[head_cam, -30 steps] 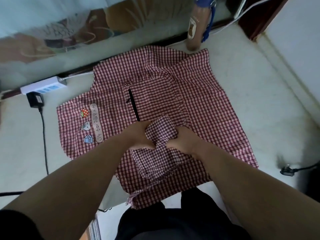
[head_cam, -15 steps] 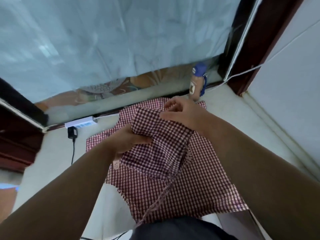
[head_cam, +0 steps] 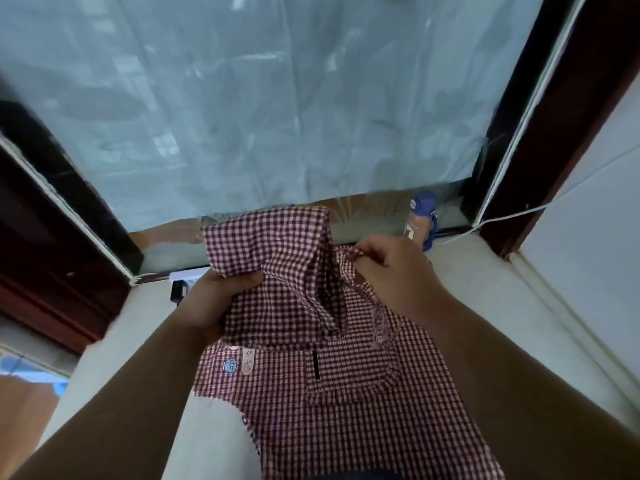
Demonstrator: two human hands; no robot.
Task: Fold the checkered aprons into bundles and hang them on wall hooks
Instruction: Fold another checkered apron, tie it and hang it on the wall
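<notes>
A red-and-white checkered apron (head_cam: pixel 346 393) hangs from both my hands in front of me, its lower part draped toward my lap. It has a front pocket with a black slit and small cartoon patches near its left edge. My left hand (head_cam: pixel 221 292) grips a raised flap of the cloth from the left, thumb on top. My right hand (head_cam: pixel 391 268) pinches a bunched edge of the apron at the upper right. No wall hooks are in view.
A frosted glass pane (head_cam: pixel 277 98) in a dark wooden frame (head_cam: pixel 540 126) fills the wall ahead. A bottle with a blue cap (head_cam: pixel 420 220) stands at the pane's foot. A white power strip and black plug (head_cam: pixel 180 287) lie behind my left hand. White cable runs right.
The apron lay spread flat a second ago with my hands bunching its middle. Both hands have lifted it off the surface, and my head has tilted up toward the glass.
</notes>
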